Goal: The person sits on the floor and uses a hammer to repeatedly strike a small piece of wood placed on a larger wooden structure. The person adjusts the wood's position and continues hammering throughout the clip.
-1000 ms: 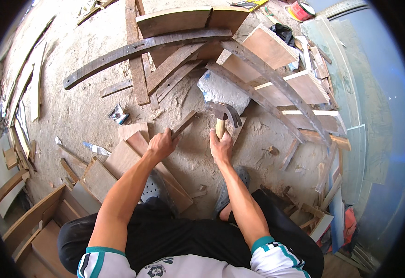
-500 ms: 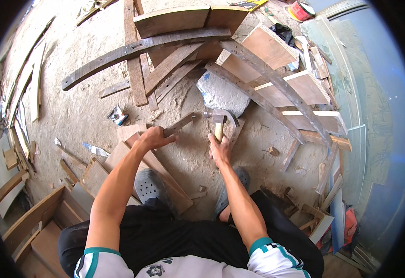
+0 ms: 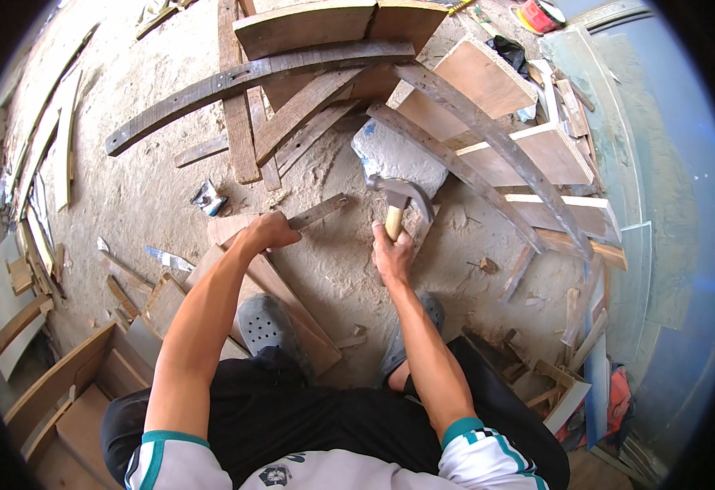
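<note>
My left hand (image 3: 272,231) is closed around one end of a short, narrow strip of wood (image 3: 319,211), whose free end points up and to the right. In my right hand (image 3: 393,257) is a claw hammer (image 3: 396,214), gripped by its pale wooden handle. The dark metal head is raised, with a gap between it and the strip. Just beyond the hammer lies a whitish block (image 3: 394,155) on the floor. Wooden boards (image 3: 288,314) rest beside my left foot, under my left forearm.
A wooden frame of curved dark beams (image 3: 251,75) and pale panels (image 3: 529,155) spreads across the far side and right. Glass sheets (image 3: 643,269) lean at the right. An open wooden box (image 3: 63,384) stands at the lower left. Scraps and sawdust litter the floor.
The hammer head has tilted and shifted slightly right, its claw now pointing more downward. My left fingers have closed more tightly round the wood strip. The view has shifted slightly.
</note>
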{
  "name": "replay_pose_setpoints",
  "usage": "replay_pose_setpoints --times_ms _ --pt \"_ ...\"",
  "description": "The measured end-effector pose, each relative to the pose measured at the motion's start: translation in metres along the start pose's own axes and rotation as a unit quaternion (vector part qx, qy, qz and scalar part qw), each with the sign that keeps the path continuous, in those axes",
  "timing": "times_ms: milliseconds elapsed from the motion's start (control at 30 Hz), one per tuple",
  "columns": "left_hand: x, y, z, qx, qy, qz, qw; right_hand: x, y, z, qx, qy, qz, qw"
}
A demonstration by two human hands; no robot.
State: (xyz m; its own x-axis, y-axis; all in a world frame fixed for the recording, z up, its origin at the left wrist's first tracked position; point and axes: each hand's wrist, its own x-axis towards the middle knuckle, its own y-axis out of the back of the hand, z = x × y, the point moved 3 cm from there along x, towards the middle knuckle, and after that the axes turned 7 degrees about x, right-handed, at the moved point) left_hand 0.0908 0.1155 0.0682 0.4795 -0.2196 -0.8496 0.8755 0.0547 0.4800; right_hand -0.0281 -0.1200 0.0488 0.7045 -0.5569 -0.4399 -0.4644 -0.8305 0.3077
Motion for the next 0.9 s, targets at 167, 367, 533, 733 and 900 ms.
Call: replay_pose_setpoints --times_ms 167,367,533,733,900 --pt "0.002 0.002 -0.001 0.013 -0.009 0.016 1.000 -0.005 -0.010 -0.004 -0.049 -0.012 -0.043 0.998" --pt "0.017 -0.008 -0.014 0.028 -0.004 -0.001 1.000 -0.003 -0.004 -0.037 0.005 -0.053 -0.069 0.996" --pt "0.025 -0.010 -0.011 0.041 -0.038 0.015 0.998 -0.015 -0.012 -0.032 0.040 -0.027 0.017 0.999" --pt "0.025 -0.012 -0.019 0.041 0.008 -0.025 0.999 -0.016 -0.014 -0.020 -0.060 -0.010 -0.080 0.995" --pt "0.020 -0.007 -0.011 0.045 -0.021 -0.002 0.999 -0.007 -0.003 -0.030 0.109 0.008 0.028 0.994"
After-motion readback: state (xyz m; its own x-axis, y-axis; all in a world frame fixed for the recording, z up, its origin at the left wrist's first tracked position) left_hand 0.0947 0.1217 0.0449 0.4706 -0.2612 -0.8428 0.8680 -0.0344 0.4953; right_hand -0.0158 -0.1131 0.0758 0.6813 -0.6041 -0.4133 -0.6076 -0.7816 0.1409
